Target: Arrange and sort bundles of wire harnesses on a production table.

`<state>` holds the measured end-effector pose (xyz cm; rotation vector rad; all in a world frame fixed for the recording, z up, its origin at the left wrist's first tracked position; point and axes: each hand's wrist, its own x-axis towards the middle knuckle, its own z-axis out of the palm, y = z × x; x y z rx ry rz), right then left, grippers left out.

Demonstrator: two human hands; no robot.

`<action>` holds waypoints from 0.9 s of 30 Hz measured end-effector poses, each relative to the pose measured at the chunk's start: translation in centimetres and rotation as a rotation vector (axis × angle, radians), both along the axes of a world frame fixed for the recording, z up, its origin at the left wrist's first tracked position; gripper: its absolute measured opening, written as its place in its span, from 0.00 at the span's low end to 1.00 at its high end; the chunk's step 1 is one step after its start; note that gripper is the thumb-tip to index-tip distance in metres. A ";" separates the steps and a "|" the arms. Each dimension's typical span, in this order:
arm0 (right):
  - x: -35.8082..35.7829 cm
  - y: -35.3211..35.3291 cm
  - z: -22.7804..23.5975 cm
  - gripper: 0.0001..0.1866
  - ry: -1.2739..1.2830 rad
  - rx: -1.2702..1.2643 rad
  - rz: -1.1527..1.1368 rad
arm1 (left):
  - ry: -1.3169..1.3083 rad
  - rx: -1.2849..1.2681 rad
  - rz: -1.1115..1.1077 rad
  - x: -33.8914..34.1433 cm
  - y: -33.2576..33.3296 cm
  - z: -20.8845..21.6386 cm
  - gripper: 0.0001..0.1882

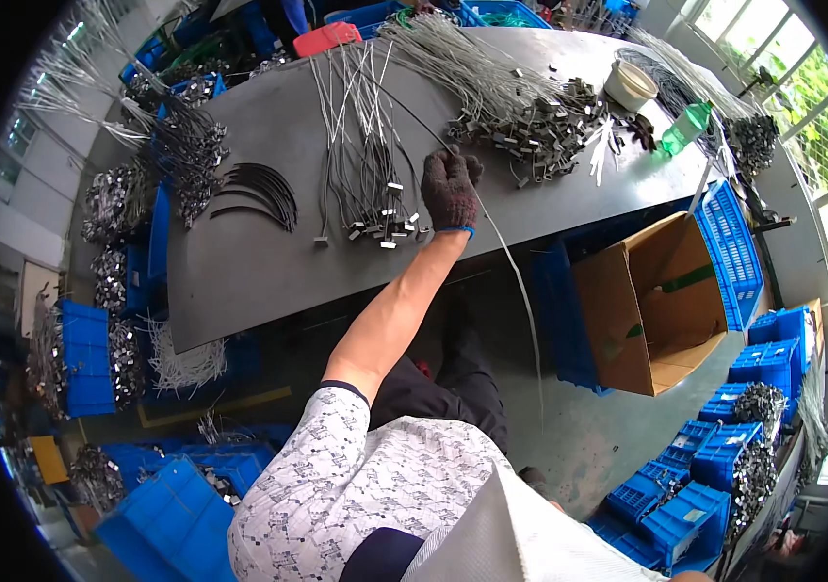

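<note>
Left hand pinching cable by near edge of table, hiding pinched stretch; right hand not showing, can't tell state.

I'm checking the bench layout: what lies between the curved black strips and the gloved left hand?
In the head view, thin cables with small rectangular ends lie between the black strips and the left hand.

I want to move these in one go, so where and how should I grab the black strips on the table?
Probably best to set the grip across the right-hand ends of the strips, coming from the near side. They fan apart at the left but bunch together there, and the cables lie close on their right.
</note>
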<state>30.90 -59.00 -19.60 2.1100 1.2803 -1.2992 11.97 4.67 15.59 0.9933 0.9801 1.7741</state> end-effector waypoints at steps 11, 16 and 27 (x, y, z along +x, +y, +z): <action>-1.6 0.6 4.1 0.14 -0.137 -0.040 -0.216 | -0.018 -0.098 -0.058 0.1 -0.5 -2.2 0.07; -2.1 2.0 5.5 0.14 -0.105 0.041 -0.209 | 0.013 -0.074 -0.062 -0.3 0.0 -3.5 0.07; -3.5 4.8 8.6 0.17 -0.026 0.207 -0.103 | -0.229 -0.515 -0.652 -1.4 -3.1 -9.5 0.06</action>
